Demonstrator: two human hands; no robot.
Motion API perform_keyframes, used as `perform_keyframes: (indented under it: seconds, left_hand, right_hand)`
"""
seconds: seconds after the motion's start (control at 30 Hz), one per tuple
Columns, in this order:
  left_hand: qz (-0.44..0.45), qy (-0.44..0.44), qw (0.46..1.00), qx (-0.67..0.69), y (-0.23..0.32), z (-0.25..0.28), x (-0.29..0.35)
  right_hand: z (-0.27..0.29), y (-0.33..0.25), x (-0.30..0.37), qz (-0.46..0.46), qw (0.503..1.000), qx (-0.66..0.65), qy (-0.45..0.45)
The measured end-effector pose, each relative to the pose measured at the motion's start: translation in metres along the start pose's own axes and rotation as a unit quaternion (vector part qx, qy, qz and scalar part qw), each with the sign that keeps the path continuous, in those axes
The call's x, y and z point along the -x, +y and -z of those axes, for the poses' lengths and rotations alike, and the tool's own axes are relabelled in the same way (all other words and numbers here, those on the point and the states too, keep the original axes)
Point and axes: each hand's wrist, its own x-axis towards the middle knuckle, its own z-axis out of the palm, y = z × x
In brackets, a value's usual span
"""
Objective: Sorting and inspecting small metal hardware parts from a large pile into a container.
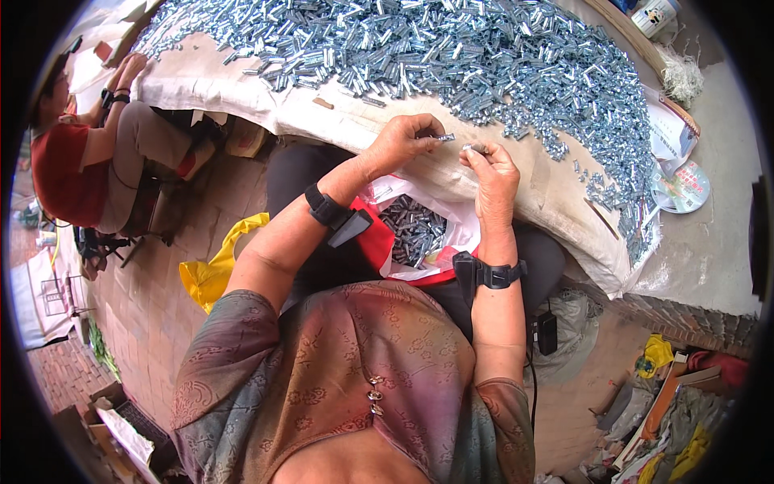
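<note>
My left hand [403, 143] is closed, its thumb and fingertips pinching a small silvery metal sleeve [446, 138] that points toward the right hand. Just across from it, my right hand [495, 173] is also closed in a pinch. A small metal piece [476, 148] shows at its fingertips, too small to name exactly. The two hands are a short gap apart, above the near edge of the cloth-covered table. Below them in my lap lies a red bag with a white liner [461, 234], holding many similar metal sleeves [415, 228].
A big heap of metal sleeves [451, 48] covers the table's cloth [339, 113], with smaller pieces [556, 145] at its right edge. A round fan [681, 187] lies at right. A person in red [72, 173] sits at left. A yellow bag [205, 270] is beside my left arm.
</note>
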Motion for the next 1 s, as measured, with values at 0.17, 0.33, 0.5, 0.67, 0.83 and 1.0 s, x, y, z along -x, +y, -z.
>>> perform_keyframes:
  seconds: [0.17, 0.33, 0.5, 0.67, 0.83, 1.0]
  left_hand:
    - [-0.027, -0.006, 0.999, -0.018, -0.002, -0.003, 0.007]
    - [-0.03, 0.001, 0.999, -0.037, 0.0, -0.007, 0.01]
    - [-0.032, 0.009, 0.999, 0.02, -0.006, -0.012, 0.01]
    - [-0.055, 0.039, 0.994, 0.084, -0.009, -0.021, 0.009]
    - [-0.055, 0.02, 0.997, 0.058, -0.006, -0.023, 0.009]
    - [-0.141, 0.046, 0.988, -0.039, -0.001, -0.026, 0.008]
  right_hand:
    - [-0.002, 0.005, 0.004, 0.004, 1.0, -0.031, -0.001]
    - [0.001, 0.013, 0.005, 0.005, 0.999, -0.049, 0.016]
    - [0.001, 0.015, 0.006, 0.007, 0.997, -0.073, 0.015]
    - [0.003, 0.017, 0.007, -0.008, 0.99, -0.138, 0.02]
    - [0.006, 0.018, 0.008, 0.022, 0.995, -0.097, 0.024]
    - [0.005, 0.017, 0.014, 0.046, 0.997, -0.061, 0.025]
